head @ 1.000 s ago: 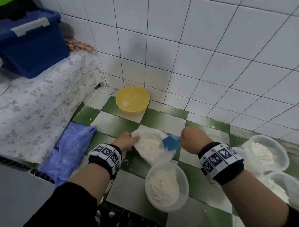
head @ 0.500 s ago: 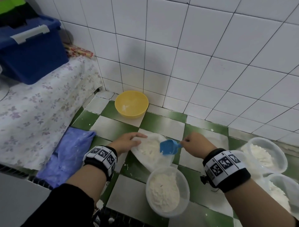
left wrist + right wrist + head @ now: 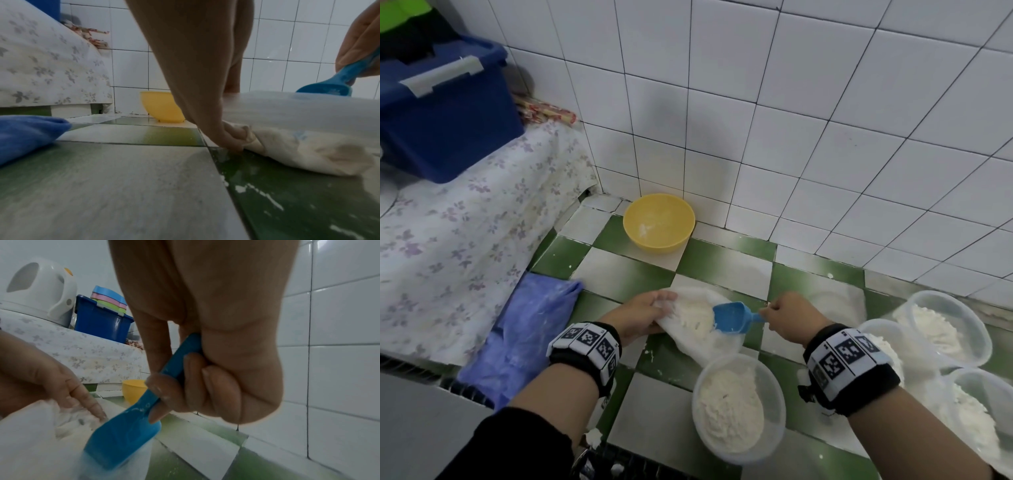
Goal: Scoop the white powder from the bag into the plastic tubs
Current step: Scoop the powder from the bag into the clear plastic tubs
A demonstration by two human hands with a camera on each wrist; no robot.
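Right fingers point(image 3: 176, 392) curled round blue scoop point(image 3: 729, 317) handle – mouth pointing left into bag point(image 3: 698, 329), left hand point(image 3: 640, 313) pinching its edge

Plastic tub point(image 3: 739, 407) crowds bag point(image 3: 698, 325); left tiles point(image 3: 619, 274) open.

The left hand point(image 3: 640, 313) holds the bag point(image 3: 695, 325) open while the right hand point(image 3: 789, 317) dips a scoop point(image 3: 729, 317) inside.

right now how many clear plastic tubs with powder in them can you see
3. One tub sits near the front, below the bag. Two sit at the right: one farther back, one at the frame edge. More may be hidden beyond the frame.
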